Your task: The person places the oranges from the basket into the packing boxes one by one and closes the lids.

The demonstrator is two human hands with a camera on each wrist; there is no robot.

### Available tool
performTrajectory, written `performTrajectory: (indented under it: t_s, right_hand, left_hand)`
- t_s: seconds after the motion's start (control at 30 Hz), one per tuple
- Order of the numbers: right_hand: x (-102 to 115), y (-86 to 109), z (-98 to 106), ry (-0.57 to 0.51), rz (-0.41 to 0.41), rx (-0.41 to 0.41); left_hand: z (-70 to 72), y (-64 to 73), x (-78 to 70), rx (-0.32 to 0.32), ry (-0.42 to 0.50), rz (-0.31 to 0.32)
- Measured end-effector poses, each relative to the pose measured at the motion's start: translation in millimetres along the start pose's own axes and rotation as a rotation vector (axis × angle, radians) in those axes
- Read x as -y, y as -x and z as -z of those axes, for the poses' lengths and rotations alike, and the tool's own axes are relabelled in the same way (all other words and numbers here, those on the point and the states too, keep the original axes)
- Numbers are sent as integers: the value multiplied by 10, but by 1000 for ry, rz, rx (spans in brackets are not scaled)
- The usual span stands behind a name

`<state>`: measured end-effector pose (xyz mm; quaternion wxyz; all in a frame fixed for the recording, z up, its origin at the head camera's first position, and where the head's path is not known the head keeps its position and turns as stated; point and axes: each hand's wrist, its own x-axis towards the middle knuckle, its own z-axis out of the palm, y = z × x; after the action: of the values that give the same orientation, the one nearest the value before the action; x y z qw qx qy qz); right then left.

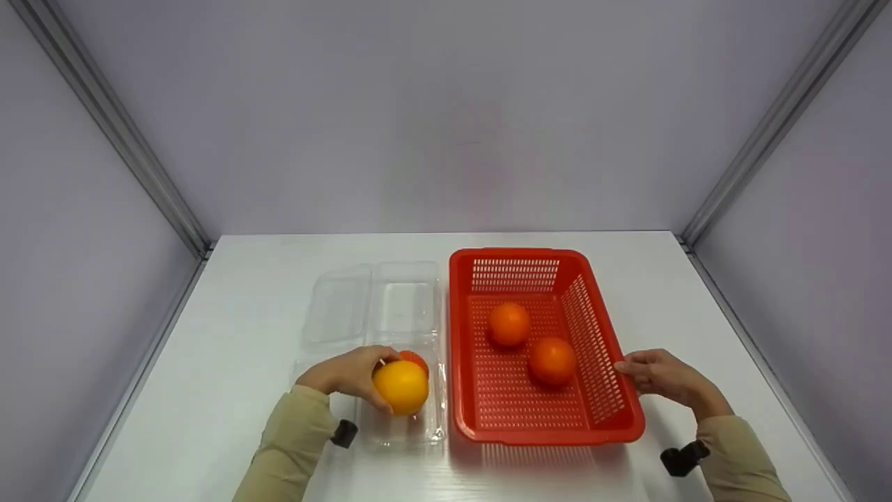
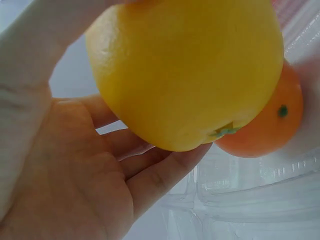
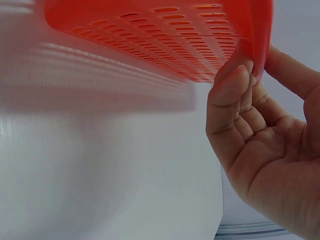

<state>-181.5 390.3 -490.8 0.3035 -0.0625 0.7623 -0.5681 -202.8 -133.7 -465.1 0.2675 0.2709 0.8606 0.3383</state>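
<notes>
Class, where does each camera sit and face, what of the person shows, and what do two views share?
Head: on the head, facing forward and down at the table; left hand, right hand, sleeves show.
Left wrist: worn there, facing the yellow citrus fruit; that hand shows.
Right wrist: worn there, facing the red basket; that hand shows.
Head and left wrist both show the yellow citrus fruit.

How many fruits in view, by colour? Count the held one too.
Yellow fruit: 1, held in the left hand
Orange fruits: 3, two in the red basket, one in the clear container behind the held fruit
Total: 4
</notes>
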Motion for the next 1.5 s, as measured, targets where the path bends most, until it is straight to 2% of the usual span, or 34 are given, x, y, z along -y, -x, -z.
performTrajectory:
  t_s: [0.47,0.63,0.9,1.13,1.5]
  right_hand:
    - [41,-9,-37,-2,17,8]
    - [43,-23,-55,16,49,5]
    - [53,-25,-92,87,61,-47]
    - [41,14,-101,87,60,-76]
    - [-4,55,-63,81,67,-104]
  left_hand:
    - [-21,32,72,51,-4,45]
    - [-39,52,72,64,10,93]
    - [-87,59,106,52,-40,128]
    - [-99,54,76,15,-57,218]
    - [-141,46,71,19,-78,245]
